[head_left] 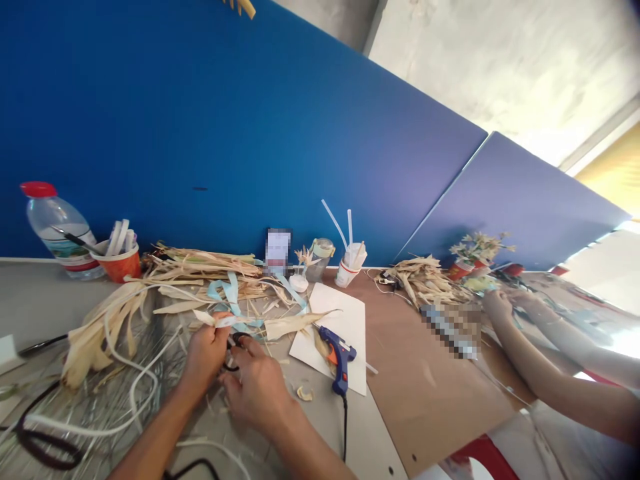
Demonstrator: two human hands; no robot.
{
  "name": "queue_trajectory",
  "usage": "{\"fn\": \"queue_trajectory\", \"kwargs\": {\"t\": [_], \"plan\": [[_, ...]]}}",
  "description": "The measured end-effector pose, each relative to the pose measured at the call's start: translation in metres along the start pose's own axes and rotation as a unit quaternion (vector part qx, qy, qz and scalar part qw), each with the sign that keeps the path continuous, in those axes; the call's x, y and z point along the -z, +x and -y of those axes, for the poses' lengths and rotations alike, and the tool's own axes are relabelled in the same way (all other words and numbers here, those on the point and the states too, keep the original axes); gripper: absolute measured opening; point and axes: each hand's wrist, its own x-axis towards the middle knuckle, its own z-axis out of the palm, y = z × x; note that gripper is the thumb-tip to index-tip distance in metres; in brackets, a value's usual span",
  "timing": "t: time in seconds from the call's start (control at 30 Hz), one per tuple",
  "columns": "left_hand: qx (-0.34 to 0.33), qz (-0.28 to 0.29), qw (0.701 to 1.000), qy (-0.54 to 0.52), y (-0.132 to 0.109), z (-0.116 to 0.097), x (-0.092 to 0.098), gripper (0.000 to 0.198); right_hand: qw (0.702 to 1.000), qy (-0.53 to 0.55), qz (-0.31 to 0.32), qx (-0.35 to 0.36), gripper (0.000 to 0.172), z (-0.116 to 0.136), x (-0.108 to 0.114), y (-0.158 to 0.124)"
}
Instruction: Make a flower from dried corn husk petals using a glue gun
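My left hand is closed in a pinch on a pale strip of dried husk that crosses a light blue ribbon. My right hand is closed just beside it, its fingers around the black handles of scissors, which are mostly hidden between the two hands. Both hands meet over the grey table in front of a heap of dried corn husks.
A blue glue gun stands on white paper. A water bottle, an orange cup, a white cup with glue sticks and a blue partition line the back. Another person's arms work at the right.
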Motion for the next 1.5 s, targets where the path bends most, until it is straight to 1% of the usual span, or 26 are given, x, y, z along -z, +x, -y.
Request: {"fn": "queue_trajectory", "kwargs": {"t": [0.1,0.17,0.23,0.3,0.33,0.37,0.43,0.47,0.53,0.57,0.6,0.67,0.73,0.8,0.83,0.9,1.0,1.1,1.2,1.3,1.4,1.5], "plan": [[-0.003,-0.002,1.0,-0.012,0.0,0.001,0.0,0.025,0.999,0.035,-0.022,0.001,0.031,0.0,0.002,0.001],[-0.007,0.008,1.0,-0.016,0.001,0.005,-0.001,0.024,0.997,0.061,-0.043,-0.004,0.029,-0.001,0.003,0.003],[-0.015,0.014,1.0,-0.011,0.002,0.009,-0.002,0.024,0.993,0.097,-0.066,-0.032,0.028,-0.004,0.001,0.006],[-0.023,0.005,1.0,0.011,0.002,0.011,-0.002,0.026,0.977,0.174,-0.088,-0.089,0.027,-0.008,-0.001,0.011],[-0.03,-0.004,0.999,0.024,0.002,0.01,-0.002,0.027,0.96,0.236,-0.091,-0.122,0.027,-0.009,-0.003,0.014],[-0.041,-0.012,0.998,0.035,0.001,0.009,-0.003,0.029,0.935,0.31,-0.088,-0.15,0.026,-0.011,-0.005,0.017],[-0.071,-0.015,0.997,0.04,-0.002,0.004,-0.003,0.03,0.865,0.463,-0.072,-0.179,0.025,-0.015,-0.008,0.022],[-0.087,-0.005,0.996,0.03,-0.004,0.001,-0.003,0.029,0.827,0.527,-0.068,-0.184,0.025,-0.016,-0.009,0.024],[-0.09,0.023,0.996,0.005,-0.008,-0.006,-0.005,0.027,0.76,0.617,-0.081,-0.187,0.025,-0.019,-0.01,0.027],[-0.083,0.035,0.996,-0.01,-0.011,-0.009,-0.007,0.026,0.734,0.646,-0.092,-0.188,0.025,-0.02,-0.01,0.028],[-0.078,0.053,0.995,-0.026,-0.013,-0.012,-0.008,0.026,0.712,0.669,-0.102,-0.189,0.024,-0.021,-0.009,0.029],[-0.079,0.087,0.992,-0.051,-0.017,-0.016,-0.011,0.026,0.679,0.699,-0.117,-0.193,0.022,-0.023,-0.008,0.029],[-0.081,0.109,0.988,-0.074,-0.019,-0.019,-0.012,0.025,0.658,0.713,-0.137,-0.197,0.02,-0.025,-0.005,0.028],[-0.069,0.119,0.986,-0.099,-0.021,-0.021,-0.013,0.025,0.656,0.71,-0.163,-0.196,0.018,-0.025,-0.003,0.028],[-0.055,0.12,0.984,-0.116,-0.021,-0.023,-0.013,0.026,0.663,0.702,-0.175,-0.191,0.018,-0.025,-0.002,0.028],[-0.019,0.126,0.979,-0.157,-0.02,-0.024,-0.012,0.029,0.687,0.679,-0.189,-0.177,0.02,-0.024,0.0,0.028],[0.024,0.135,0.969,-0.207,-0.019,-0.025,-0.011,0.031,0.723,0.642,-0.201,-0.158,0.016,-0.021,0.002,0.029],[0.033,0.158,0.961,-0.223,-0.017,-0.024,-0.011,0.033,0.74,0.616,-0.225,-0.145,0.013,-0.023,0.002,0.03],[0.022,0.194,0.955,-0.222,-0.017,-0.022,-0.009,0.034,0.742,0.605,-0.25,-0.145,0.015,-0.03,0.004,0.03],[-0.004,0.23,0.949,-0.217,-0.016,-0.022,-0.003,0.038,0.741,0.594,-0.273,-0.154,0.016,-0.038,0.01,0.031],[-0.022,0.252,0.943,-0.215,-0.015,-0.023,0.001,0.033,0.739,0.589,-0.292,-0.149,0.017,-0.042,0.017,0.031],[-0.013,0.29,0.923,-0.253,-0.015,-0.023,0.0,0.029,0.74,0.59,-0.291,-0.142,0.017,-0.04,0.022,0.029]]}}
